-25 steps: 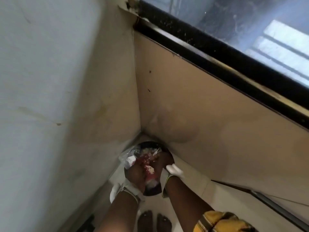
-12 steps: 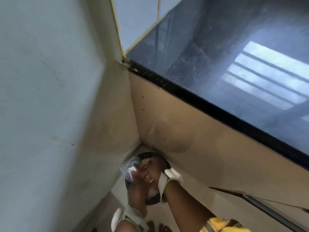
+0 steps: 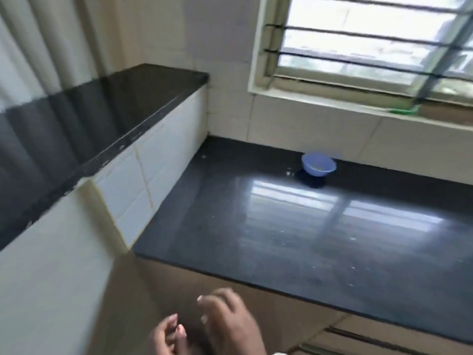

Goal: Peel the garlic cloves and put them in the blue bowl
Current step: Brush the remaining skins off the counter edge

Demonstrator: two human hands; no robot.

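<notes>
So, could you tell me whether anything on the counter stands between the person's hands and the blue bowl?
Nothing visible does. The blue bowl sits near the back wall on the black counter, and the stretch of counter between it and the left hand and right hand, low at the front edge, is bare apart from small specks.

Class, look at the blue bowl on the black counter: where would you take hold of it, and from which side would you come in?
Grip the blue bowl by its rim, on the near side. It stands upright and open-topped close to the back wall under the window, so the far rim is hemmed in; the counter in front looks bare, leaving a free approach from the front edge, probably coming from above.
</notes>
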